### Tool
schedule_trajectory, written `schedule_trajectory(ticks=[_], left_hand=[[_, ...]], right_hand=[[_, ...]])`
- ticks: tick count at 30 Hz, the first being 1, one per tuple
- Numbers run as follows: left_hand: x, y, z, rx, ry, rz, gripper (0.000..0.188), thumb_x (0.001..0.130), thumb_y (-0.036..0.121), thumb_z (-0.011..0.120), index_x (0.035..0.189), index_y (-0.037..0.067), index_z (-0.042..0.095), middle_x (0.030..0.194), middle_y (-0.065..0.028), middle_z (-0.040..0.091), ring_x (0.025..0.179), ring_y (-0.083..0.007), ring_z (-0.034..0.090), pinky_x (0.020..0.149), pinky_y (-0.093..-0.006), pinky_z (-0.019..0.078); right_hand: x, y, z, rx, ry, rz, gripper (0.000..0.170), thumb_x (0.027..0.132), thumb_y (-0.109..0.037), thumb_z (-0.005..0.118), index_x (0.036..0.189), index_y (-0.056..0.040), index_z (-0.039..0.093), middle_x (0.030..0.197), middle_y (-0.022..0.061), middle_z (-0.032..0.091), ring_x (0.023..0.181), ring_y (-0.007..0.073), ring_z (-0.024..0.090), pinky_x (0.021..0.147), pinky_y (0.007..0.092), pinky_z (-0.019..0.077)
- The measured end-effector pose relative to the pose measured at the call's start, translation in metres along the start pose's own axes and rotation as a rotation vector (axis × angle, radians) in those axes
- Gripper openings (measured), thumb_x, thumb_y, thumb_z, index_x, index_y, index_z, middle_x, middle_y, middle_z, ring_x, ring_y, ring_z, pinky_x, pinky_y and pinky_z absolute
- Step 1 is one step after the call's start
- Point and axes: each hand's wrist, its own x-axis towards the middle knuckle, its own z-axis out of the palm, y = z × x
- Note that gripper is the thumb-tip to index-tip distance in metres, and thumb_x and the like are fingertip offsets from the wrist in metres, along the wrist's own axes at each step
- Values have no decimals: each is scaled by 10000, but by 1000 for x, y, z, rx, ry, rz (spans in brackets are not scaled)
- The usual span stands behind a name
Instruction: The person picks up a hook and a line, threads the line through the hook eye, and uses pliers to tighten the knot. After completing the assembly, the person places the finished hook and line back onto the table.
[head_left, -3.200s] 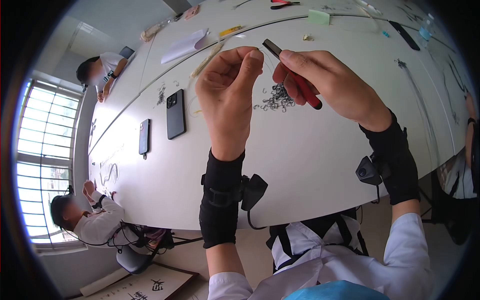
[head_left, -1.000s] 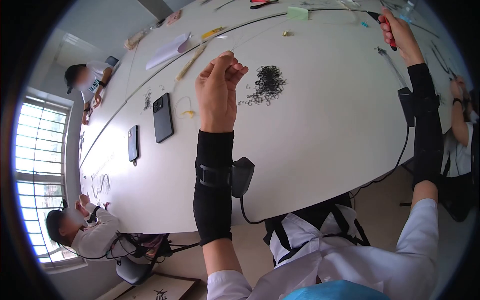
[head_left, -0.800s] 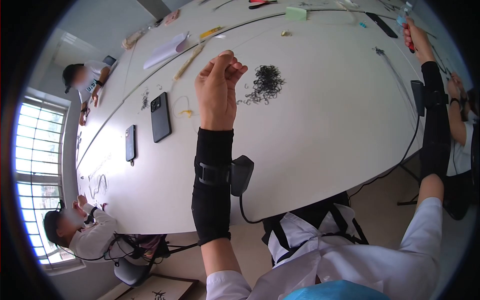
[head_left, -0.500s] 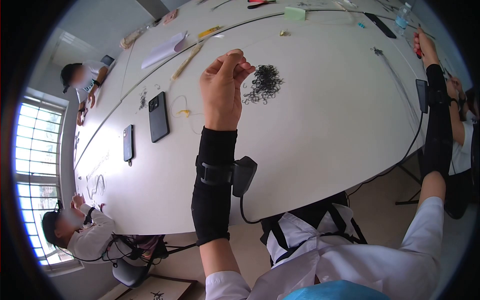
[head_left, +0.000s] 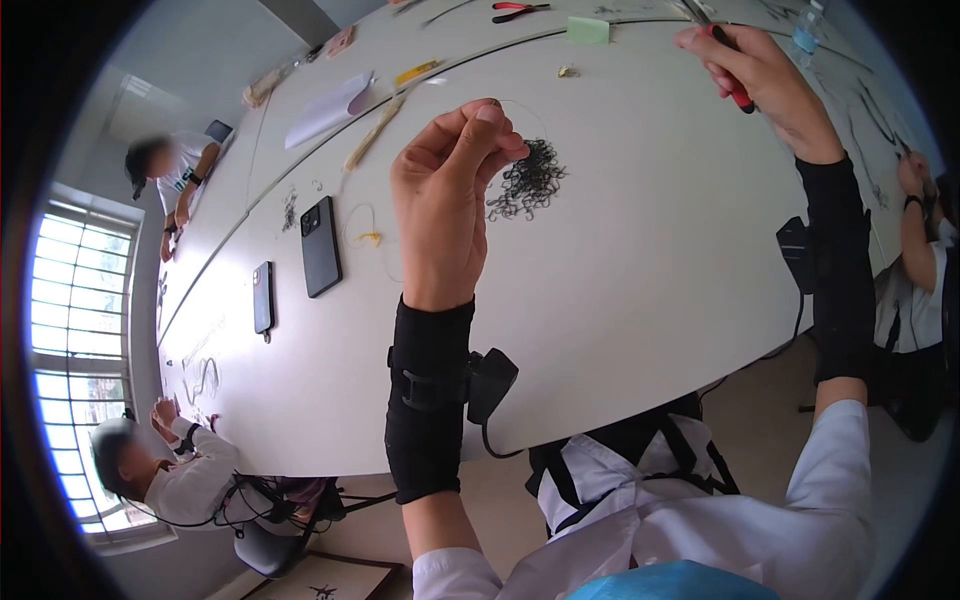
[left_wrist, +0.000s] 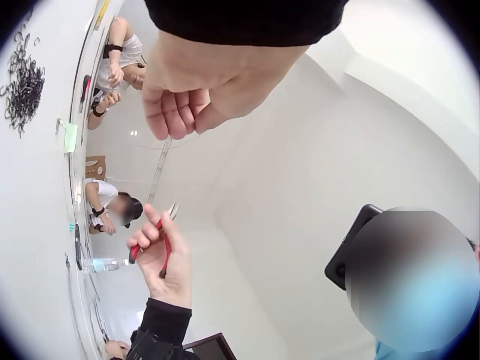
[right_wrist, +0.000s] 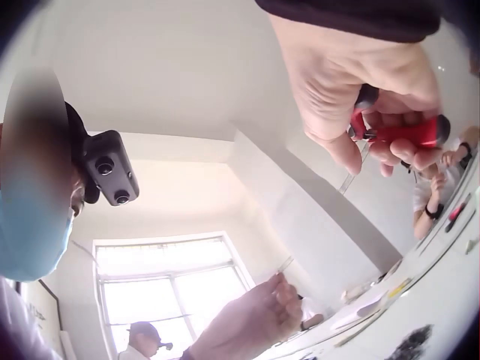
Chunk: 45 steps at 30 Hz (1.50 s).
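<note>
My left hand [head_left: 445,195] is raised over the white table, thumb and fingertips pinching a thin clear line [head_left: 540,115] that curves off to the right. Whatever else sits between those fingertips is too small to make out. Farther right and forward, my right hand [head_left: 775,88] grips red-handled pliers [head_left: 742,98], their metal tips pointing away from me. The left wrist view also shows the pliers [left_wrist: 166,236] in that hand, above table height. Beyond the left fingers, partly covered by them, lies a pile of small black hooks [head_left: 535,185].
Left of my left hand lie a large phone [head_left: 321,247] and a smaller phone [head_left: 263,298]. Paper [head_left: 328,108], a green note [head_left: 588,30], other red-handled pliers [head_left: 520,12] and a bottle [head_left: 806,30] are farther back. Other people sit around the table.
My right hand first drew away to the far right with the pliers, then came back leftward. The line stretched straight earlier and now hangs in a loose curve. My left hand stayed nearly in place.
</note>
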Motion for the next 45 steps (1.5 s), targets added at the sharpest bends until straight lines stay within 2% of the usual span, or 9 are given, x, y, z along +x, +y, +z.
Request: schedule_trajectory(ticks=[2, 4, 6, 16, 25, 28, 40, 43, 45], left_hand=[[-4, 2, 6, 32, -14, 13, 151, 977, 126, 658, 988, -20, 689, 872, -82, 679, 810, -180, 668, 843, -341, 557], [-8, 5, 11, 47, -22, 14, 156, 983, 119, 640, 992, -30, 684, 876, -87, 681, 809, -187, 670, 841, -341, 556], [-9, 7, 12, 55, -32, 13, 160, 987, 114, 627, 995, -37, 679, 882, -91, 682, 811, -193, 673, 841, -341, 556], [-5, 7, 6, -93, -104, -181, 190, 1004, 162, 604, 969, -11, 674, 873, -88, 674, 817, -173, 673, 839, -337, 564], [-1, -1, -2, -116, -136, -213, 210, 1016, 174, 567, 1019, -12, 664, 913, -84, 662, 842, -167, 664, 845, -346, 566], [-2, 3, 3, -178, -100, -236, 179, 995, 124, 579, 1010, -32, 666, 874, -97, 682, 809, -185, 682, 809, -329, 574], [-3, -2, 2, -113, -98, -192, 150, 970, 100, 606, 940, -38, 654, 829, -88, 664, 755, -175, 665, 777, -337, 586], [0, 3, 1, -46, -52, -112, 141, 966, 95, 611, 919, -33, 648, 843, -80, 652, 745, -164, 656, 764, -339, 590], [1, 5, -3, -10, -18, -51, 136, 964, 89, 612, 913, -33, 648, 851, -75, 646, 744, -158, 654, 756, -343, 594]], right_hand=[[-19, -55, 45, 196, -124, -11, 383, 953, -435, 658, 879, -59, 666, 648, -62, 411, 574, 40, 428, 550, 220, 352], [-22, -66, 77, 281, -242, -101, 370, 947, -409, 669, 928, -40, 698, 653, -51, 445, 580, 52, 446, 553, 228, 354], [-27, -82, 94, 389, -255, -81, 290, 936, -337, 688, 839, -65, 662, 622, -39, 472, 575, 69, 450, 567, 240, 355], [-18, -72, 111, 481, -214, -82, 294, 930, -305, 677, 849, -23, 687, 667, -12, 539, 607, 89, 490, 591, 251, 396], [-21, -75, 108, 318, -203, -118, 270, 915, -253, 673, 927, 14, 713, 725, 32, 621, 656, 109, 548, 647, 266, 454], [-20, -71, 111, 314, -220, -144, 241, 949, -283, 667, 959, -42, 679, 719, -29, 577, 637, 56, 504, 566, 220, 380], [-18, -61, 117, 133, -164, -260, 248, 975, -288, 626, 944, -43, 656, 734, -15, 570, 672, 66, 506, 598, 223, 388], [-13, -66, 90, 108, -328, -117, 342, 990, -370, 627, 992, -28, 643, 752, -18, 555, 686, 65, 510, 591, 223, 385], [-12, -46, 81, -271, -113, -98, 351, 1007, -385, 596, 1027, -35, 619, 726, -5, 530, 638, 77, 474, 575, 253, 370]])
